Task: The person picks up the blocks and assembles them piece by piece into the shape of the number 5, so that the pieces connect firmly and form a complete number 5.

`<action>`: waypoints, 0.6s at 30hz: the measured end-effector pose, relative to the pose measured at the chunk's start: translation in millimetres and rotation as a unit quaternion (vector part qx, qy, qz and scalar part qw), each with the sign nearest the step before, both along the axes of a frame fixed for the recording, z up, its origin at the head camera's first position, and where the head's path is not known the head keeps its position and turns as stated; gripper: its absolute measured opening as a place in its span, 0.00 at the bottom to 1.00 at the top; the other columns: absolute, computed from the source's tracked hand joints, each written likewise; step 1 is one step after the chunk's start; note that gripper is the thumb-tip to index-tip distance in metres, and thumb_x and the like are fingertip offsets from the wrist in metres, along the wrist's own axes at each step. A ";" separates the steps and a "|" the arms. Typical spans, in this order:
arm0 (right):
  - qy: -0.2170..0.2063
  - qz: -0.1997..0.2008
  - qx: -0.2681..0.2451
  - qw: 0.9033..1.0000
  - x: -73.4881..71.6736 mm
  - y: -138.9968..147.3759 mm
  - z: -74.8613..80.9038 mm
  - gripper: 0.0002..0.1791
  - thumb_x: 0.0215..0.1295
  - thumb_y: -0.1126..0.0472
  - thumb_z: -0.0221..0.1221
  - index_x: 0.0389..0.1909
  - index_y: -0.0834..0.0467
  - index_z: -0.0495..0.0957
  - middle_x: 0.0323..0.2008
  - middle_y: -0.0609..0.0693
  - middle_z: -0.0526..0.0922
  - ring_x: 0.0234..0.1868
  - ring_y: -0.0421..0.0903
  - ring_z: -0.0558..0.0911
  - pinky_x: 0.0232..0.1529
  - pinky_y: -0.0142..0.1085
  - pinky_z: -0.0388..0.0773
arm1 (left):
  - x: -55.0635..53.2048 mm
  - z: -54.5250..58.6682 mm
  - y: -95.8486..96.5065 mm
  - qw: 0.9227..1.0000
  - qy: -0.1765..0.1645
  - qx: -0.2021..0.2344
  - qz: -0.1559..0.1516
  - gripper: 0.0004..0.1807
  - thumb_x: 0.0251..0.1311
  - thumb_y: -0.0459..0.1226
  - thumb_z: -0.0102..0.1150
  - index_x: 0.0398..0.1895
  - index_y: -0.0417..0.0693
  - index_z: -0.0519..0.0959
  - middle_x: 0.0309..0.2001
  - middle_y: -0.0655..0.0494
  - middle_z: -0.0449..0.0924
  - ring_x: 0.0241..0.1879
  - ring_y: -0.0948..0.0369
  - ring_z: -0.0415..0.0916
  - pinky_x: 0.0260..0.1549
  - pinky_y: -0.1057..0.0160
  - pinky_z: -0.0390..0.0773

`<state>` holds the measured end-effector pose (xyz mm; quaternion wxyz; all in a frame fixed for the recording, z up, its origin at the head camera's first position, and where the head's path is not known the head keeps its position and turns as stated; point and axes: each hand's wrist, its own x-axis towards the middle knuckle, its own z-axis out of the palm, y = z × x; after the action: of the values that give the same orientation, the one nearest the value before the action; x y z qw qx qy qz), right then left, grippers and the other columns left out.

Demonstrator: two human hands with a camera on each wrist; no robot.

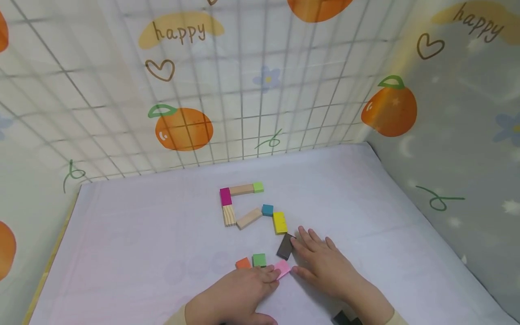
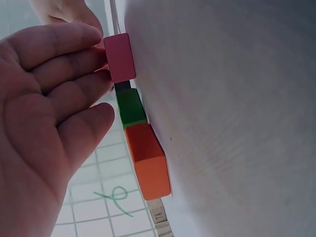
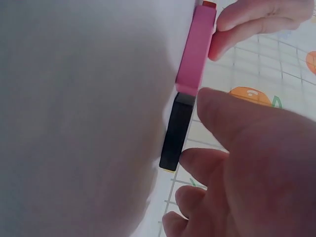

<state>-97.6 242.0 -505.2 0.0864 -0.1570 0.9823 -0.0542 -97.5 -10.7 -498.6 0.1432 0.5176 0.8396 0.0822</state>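
Wooden blocks lie end to end in a figure like a 5. The pink block (image 1: 283, 268) lies at its lower right, and my left hand (image 1: 243, 289) reaches over it with extended fingertips on top. Beside those fingers are a green block (image 1: 259, 260) and an orange block (image 1: 243, 263), partly covered in the head view. My right hand (image 1: 329, 266) is spread on the other side, its index fingertip at the black block (image 1: 286, 246). The right thumb is close to the pink block's end; whether it touches, I cannot tell. Neither hand grips a block.
Farther up the figure are yellow (image 1: 280, 223), blue (image 1: 267, 210), plain wood (image 1: 249, 218), striped (image 1: 229, 215), magenta (image 1: 225, 197) and light green (image 1: 258, 187) blocks. More dark blocks (image 1: 341, 318) lie by the right forearm. A wire grid with printed cloth (image 1: 243, 104) stands behind the white surface (image 1: 142, 234).
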 end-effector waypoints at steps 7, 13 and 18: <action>-0.006 -0.001 0.003 1.000 -0.4 0.1 -0.4 0.42 0.58 0.32 0.54 0.71 0.44 0.58 0.74 0.49 0.52 0.74 0.55 0.53 0.65 0.63 0.56 | -0.5 -0.2 -0.3 1.000 -0.003 -0.004 0.002 0.41 0.55 0.70 0.43 0.65 0.56 0.70 0.68 0.63 0.64 0.68 0.69 0.59 0.63 0.64 0.66; -0.006 -0.002 -0.001 1.000 -0.3 -1.7 2.6 0.41 0.57 0.33 0.55 0.70 0.44 0.59 0.74 0.50 0.53 0.74 0.56 0.53 0.65 0.64 0.56 | -0.2 -2.0 -0.2 1.000 0.015 -0.004 0.005 0.42 0.55 0.71 0.41 0.66 0.57 0.67 0.70 0.63 0.62 0.69 0.67 0.57 0.64 0.63 0.66; 0.001 0.000 -0.005 1.000 0.9 -2.0 3.5 0.41 0.58 0.33 0.55 0.70 0.45 0.60 0.74 0.51 0.54 0.73 0.56 0.55 0.64 0.64 0.57 | 1.3 -2.0 0.2 1.000 0.029 0.001 0.009 0.42 0.55 0.71 0.41 0.66 0.57 0.68 0.70 0.63 0.61 0.70 0.66 0.57 0.64 0.63 0.66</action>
<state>-96.7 240.0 -501.6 0.0849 -0.1572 0.9822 -0.0586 -96.3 -10.4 -500.6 0.1172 0.5119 0.8482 0.0691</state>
